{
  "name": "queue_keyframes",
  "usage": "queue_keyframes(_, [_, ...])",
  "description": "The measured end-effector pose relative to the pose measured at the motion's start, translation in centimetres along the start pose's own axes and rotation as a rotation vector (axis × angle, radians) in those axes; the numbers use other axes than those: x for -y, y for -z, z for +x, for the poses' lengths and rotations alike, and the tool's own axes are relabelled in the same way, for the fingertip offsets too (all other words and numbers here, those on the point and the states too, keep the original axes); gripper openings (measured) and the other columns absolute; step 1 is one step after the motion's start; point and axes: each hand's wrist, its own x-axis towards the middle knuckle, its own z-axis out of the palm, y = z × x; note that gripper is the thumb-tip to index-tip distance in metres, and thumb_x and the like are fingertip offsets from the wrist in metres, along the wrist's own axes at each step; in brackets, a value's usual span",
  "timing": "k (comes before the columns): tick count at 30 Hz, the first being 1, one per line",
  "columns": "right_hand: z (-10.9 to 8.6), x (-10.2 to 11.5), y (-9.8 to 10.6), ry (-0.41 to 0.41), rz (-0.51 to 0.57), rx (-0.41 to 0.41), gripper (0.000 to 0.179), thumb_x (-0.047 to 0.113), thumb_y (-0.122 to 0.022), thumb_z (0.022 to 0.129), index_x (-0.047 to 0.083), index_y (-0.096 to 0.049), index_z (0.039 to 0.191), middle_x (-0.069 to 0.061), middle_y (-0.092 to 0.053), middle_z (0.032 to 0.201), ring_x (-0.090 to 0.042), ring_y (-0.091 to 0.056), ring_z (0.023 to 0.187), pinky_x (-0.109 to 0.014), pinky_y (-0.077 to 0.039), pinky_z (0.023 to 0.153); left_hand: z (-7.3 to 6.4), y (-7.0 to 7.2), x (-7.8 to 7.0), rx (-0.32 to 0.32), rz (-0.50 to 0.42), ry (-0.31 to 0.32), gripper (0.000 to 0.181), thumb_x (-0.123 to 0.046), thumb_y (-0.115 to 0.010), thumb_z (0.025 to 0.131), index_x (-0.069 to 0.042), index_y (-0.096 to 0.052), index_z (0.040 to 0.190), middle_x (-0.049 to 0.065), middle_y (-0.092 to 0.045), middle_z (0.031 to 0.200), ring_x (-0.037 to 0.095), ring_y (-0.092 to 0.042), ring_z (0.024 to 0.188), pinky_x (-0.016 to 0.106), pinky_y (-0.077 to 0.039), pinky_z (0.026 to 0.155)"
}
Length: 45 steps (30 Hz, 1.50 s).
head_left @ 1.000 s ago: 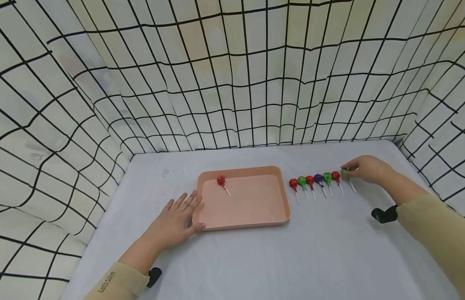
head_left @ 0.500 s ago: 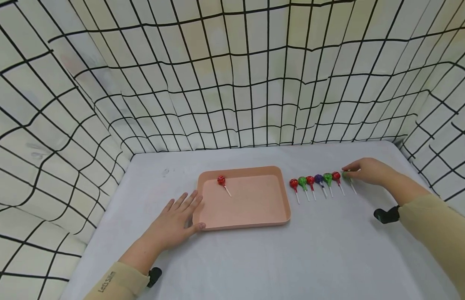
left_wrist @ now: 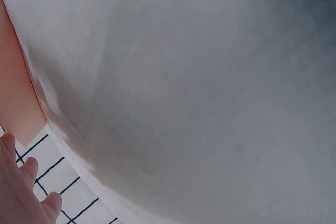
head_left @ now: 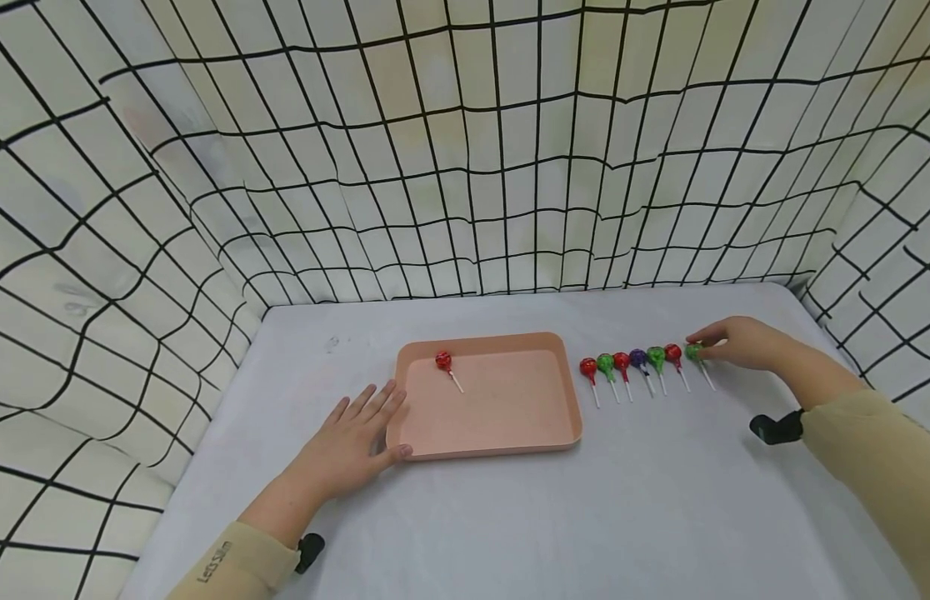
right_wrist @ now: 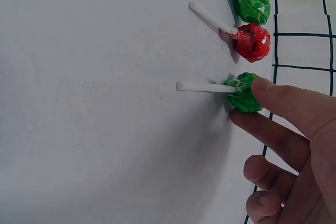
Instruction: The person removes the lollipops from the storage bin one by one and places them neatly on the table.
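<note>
A green lollipop (head_left: 694,352) lies at the right end of a row, its white stick pointing toward the person. My right hand (head_left: 744,343) has thumb and index finger on either side of its wrapped head, as the right wrist view shows; the other fingers curl loosely below. Beside it in the row is a red lollipop (right_wrist: 253,42). My left hand (head_left: 354,442) rests flat with fingers spread at the left edge of a pink tray (head_left: 510,408), thumb at the front left corner. One red lollipop (head_left: 444,361) lies inside the tray, toward the back left.
Left of the gripped lollipop, the row holds several more, among them a purple lollipop (head_left: 639,358) and another green lollipop (head_left: 605,364). A white cloth covers the table (head_left: 555,525). White walls with black grid lines stand behind and at both sides.
The right hand has shifted very slightly right and toward the person, staying at the green lollipop. The left hand, the tray and the other lollipops have kept their places.
</note>
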Motion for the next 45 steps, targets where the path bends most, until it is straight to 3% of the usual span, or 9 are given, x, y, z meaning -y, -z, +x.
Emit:
queue_keyframes(24, [0.2, 0.3, -0.4, -0.003, 0.017, -0.001, 0.041, 0.027, -0.065, 0.095, 0.006, -0.064, 0.131, -0.028, -0.058, 0.132, -0.053, -0.043, 0.125, -0.07, -0.037, 0.101, 0.0, 0.3, -0.2, -0.007, 0.003, -0.008, 0.089, -0.077, -0.038, 0.091, -0.02, -0.026, 0.159, 0.0, -0.017, 0.165, 0.032, -0.018, 0.15, 0.058, -0.014, 0.12])
queue_keyframes(32, [-0.1, 0.3, -0.1, 0.032, 0.006, -0.031, 0.046, 0.03, -0.067, 0.095, 0.004, -0.062, 0.133, -0.024, -0.063, 0.126, -0.049, -0.048, 0.121, -0.068, -0.041, 0.097, -0.1, 0.3, -0.3, -0.026, -0.007, -0.015, 0.085, -0.07, -0.046, 0.092, -0.019, -0.028, 0.158, 0.001, -0.02, 0.165, 0.033, -0.02, 0.15, 0.058, -0.016, 0.119])
queue_keyframes(45, [-0.3, 1.3, 0.5, 0.006, 0.005, -0.054, 0.047, 0.031, -0.068, 0.095, 0.004, -0.062, 0.134, -0.023, -0.064, 0.124, -0.049, -0.047, 0.123, -0.067, -0.043, 0.096, 0.1, 0.0, -0.2, -0.003, 0.002, 0.002, 0.088, -0.073, -0.044, 0.091, -0.021, -0.025, 0.159, -0.001, -0.017, 0.165, 0.031, -0.017, 0.151, 0.058, -0.014, 0.12])
